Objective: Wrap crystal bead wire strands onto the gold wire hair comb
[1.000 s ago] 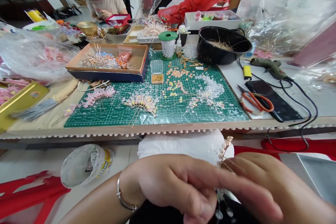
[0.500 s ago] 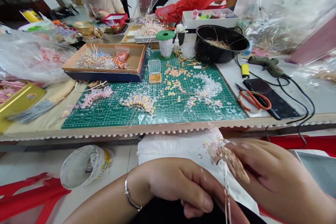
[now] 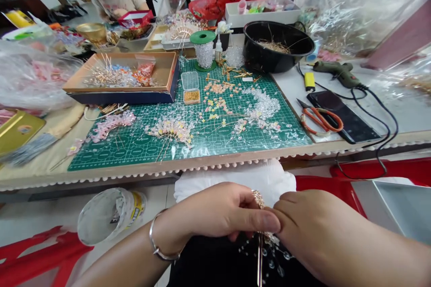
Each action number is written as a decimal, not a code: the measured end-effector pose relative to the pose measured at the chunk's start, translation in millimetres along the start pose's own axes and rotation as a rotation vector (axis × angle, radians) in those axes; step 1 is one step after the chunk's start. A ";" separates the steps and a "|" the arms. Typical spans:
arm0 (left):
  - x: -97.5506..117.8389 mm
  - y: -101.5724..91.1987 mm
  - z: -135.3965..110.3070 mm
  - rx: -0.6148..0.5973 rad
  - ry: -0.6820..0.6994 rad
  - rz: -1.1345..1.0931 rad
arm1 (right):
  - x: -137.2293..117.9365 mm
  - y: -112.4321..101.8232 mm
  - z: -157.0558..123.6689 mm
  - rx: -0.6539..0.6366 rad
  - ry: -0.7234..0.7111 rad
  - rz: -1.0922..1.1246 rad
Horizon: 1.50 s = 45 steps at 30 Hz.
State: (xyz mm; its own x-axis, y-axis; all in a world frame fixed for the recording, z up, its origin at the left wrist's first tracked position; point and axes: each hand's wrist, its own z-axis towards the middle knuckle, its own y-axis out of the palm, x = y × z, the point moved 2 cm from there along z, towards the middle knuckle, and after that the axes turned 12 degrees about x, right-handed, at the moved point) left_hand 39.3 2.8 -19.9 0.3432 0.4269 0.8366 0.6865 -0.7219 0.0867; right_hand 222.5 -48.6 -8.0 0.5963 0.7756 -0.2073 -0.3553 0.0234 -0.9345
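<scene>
Over my lap, a beaded hairpin [image 3: 259,262] is held between both hands. Its rose-gold wire-wrapped band shows above my fingers and its metal prongs point down. My left hand [image 3: 232,213], with a silver bangle on the wrist, pinches the band between thumb and fingers. Against its thumb tip, my right hand [image 3: 310,228] is closed on the other side of the hairpin, its fingertips mostly hidden. Transparent beads on wires [image 3: 276,255] dangle below the hands. On the green cutting mat [image 3: 134,154] lie a pink beaded hairpin [image 3: 111,126] and a pale floral one [image 3: 172,131].
Loose beads [image 3: 264,104], a bead spool [image 3: 204,51] and a small bead case [image 3: 191,96] are on the mat. Around it are a box of pins [image 3: 171,87], a black basin [image 3: 269,60], orange-handled scissors [image 3: 321,121], a phone [image 3: 346,116] and a glue gun [image 3: 340,71]. Below stands a bucket [image 3: 104,217].
The hairpin has turned so its beaded side faces down toward my lap. My left hand has risen to grip its band, and my right hand has closed in beside it. The view has shifted slightly.
</scene>
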 end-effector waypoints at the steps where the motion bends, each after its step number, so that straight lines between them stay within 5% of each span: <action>1: 3.8 -0.4 0.9 -0.021 0.002 0.004 | -0.5 -1.7 2.0 0.013 -0.041 -0.022; 4: 11.6 -0.4 4.9 -0.087 -0.036 0.018 | -0.9 -11.4 6.8 0.056 -0.135 -0.113; 7: 12.5 -0.5 10.9 0.013 -0.069 0.036 | 10.3 -29.1 4.6 0.132 -0.122 -0.156; 10: 8.4 -2.6 14.1 0.198 -0.014 -0.062 | 54.8 -51.7 -12.2 0.254 0.152 -0.223; 12: 4.1 -4.0 13.9 0.263 0.018 -0.194 | 102.5 -62.8 -31.4 0.340 0.525 -0.389; 14: 1.2 -4.4 12.8 0.283 0.035 -0.299 | 145.7 -61.1 -47.6 0.298 0.690 -0.462; 17: 1.7 -1.0 12.5 0.261 0.014 -0.374 | 181.9 -40.3 -56.0 0.215 0.756 -0.475; 21: 8.2 6.0 16.9 0.230 -0.050 -0.398 | 186.1 -17.6 -47.9 0.159 0.736 -0.413; 26: 14.8 8.6 22.0 0.209 -0.091 -0.412 | 220.6 -35.5 -60.5 0.233 1.024 -0.551; 30: 16.3 11.6 22.7 0.201 -0.079 -0.397 | 257.7 -36.1 -80.0 0.165 1.145 -0.568; 40: 10.0 16.9 29.6 0.183 0.032 -0.412 | 272.0 -24.1 -85.1 0.207 1.113 -0.580; 45: 12.9 16.0 24.6 0.316 0.087 -0.505 | 240.1 -46.8 -85.6 0.311 1.031 -0.519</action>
State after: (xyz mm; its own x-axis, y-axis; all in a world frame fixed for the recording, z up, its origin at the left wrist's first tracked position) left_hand 70.5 10.1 -21.0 -0.1197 0.6191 0.7761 0.9128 -0.2387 0.3312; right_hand 443.9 82.5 -38.9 0.9663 -0.2398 -0.0933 0.0242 0.4457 -0.8949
